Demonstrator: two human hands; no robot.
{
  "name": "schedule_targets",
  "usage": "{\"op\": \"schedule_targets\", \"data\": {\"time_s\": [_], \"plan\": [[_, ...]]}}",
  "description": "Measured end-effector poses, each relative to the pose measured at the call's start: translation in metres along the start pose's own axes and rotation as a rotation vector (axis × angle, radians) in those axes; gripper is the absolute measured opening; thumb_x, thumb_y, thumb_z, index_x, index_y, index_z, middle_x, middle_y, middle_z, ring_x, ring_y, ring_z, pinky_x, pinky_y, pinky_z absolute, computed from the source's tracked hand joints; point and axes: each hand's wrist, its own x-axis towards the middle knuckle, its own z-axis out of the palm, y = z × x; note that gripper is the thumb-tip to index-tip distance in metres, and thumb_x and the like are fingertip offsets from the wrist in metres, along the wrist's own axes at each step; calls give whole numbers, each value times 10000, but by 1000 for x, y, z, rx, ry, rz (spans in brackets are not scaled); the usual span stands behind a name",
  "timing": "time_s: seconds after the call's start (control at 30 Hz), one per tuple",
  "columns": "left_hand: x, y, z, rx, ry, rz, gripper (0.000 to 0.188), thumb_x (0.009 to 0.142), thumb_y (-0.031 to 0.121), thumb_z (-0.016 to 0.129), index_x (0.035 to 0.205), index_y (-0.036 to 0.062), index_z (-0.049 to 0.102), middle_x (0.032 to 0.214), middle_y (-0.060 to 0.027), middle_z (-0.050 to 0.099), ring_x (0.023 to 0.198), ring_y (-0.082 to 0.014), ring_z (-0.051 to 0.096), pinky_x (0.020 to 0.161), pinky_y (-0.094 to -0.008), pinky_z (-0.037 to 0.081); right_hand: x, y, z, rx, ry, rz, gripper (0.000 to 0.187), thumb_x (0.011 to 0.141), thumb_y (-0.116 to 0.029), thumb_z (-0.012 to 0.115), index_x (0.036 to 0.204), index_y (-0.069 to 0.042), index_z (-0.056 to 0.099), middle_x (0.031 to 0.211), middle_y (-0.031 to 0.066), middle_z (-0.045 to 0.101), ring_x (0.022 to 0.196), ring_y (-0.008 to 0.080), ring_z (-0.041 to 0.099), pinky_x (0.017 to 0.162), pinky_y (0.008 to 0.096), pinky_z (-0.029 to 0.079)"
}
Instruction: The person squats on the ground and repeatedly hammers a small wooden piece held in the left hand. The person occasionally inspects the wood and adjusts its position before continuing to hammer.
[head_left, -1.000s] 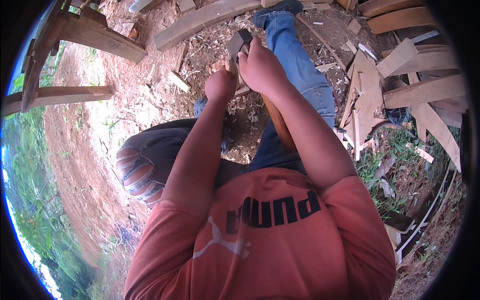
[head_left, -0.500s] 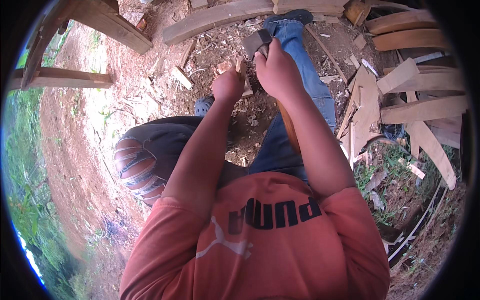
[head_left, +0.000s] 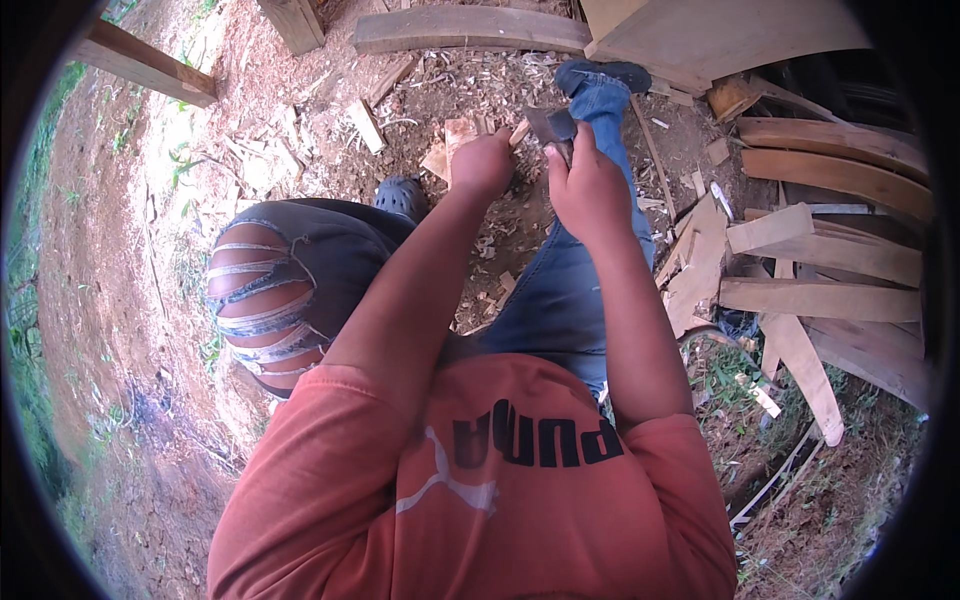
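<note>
My right hand (head_left: 588, 190) is closed high on a hatchet, close under its dark metal head (head_left: 548, 124). The handle is hidden behind my hand and forearm. My left hand (head_left: 483, 166) grips a small wood piece (head_left: 520, 132), whose pale end sticks out toward the blade. Blade and wood end are very close; whether they touch I cannot tell. Just beyond my left hand is a pale wood block (head_left: 460, 133), partly covered by the hand.
Wood chips litter the dirt ground around my shoes (head_left: 400, 197). A long beam (head_left: 470, 30) lies across the far side. Curved boards (head_left: 835, 175) are stacked at the right, beside offcuts (head_left: 700, 250). A wooden post (head_left: 150, 62) stands at the far left.
The view has shifted. The hatchet head has come nearer to me and has turned, and it is now beside the wood piece's end. Both hands keep their grip.
</note>
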Motion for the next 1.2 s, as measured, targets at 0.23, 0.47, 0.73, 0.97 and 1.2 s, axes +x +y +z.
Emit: {"op": "schedule_targets", "data": {"time_s": [0.23,0.47,0.73,0.97,1.2], "plan": [[-2,4,-4,1,0,-9,189,1013,202,582,1135,96,680,1053,-186,788,998,-397,771,858,-537,594,12,3,7,-94,-34,-27,461,1075,-300,582,1433,-23,498,950,238,758,882,468,739,757,579,573],[5,2,4,12,-13,25,192,1027,180,554,1157,104,673,1041,-173,793,985,-389,779,841,-522,605,16,-7,-1,-153,-88,-4,476,1079,-297,574,1450,-15,471,970,248,758,895,469,741,769,584,575],[4,3,6,9,8,19,176,1024,162,550,1143,110,669,1032,-166,791,981,-373,781,827,-517,605,16,-5,2,-158,-48,11,502,1079,-300,569,1459,10,463,995,262,754,929,474,739,785,587,575],[1,4,5,-11,-2,22,164,1020,165,562,1134,115,670,1044,-158,789,982,-361,776,825,-513,596,18,-7,-11,-97,9,31,495,1072,-328,577,1455,-25,499,1077,307,740,977,533,712,831,626,550],[6,2,9,-25,-2,-25,214,994,213,576,1140,89,672,1054,-186,788,998,-410,765,859,-546,589,21,-3,-4,-171,-53,-11,537,1070,-300,580,1481,31,481,1042,277,754,964,478,736,817,581,572]]}}
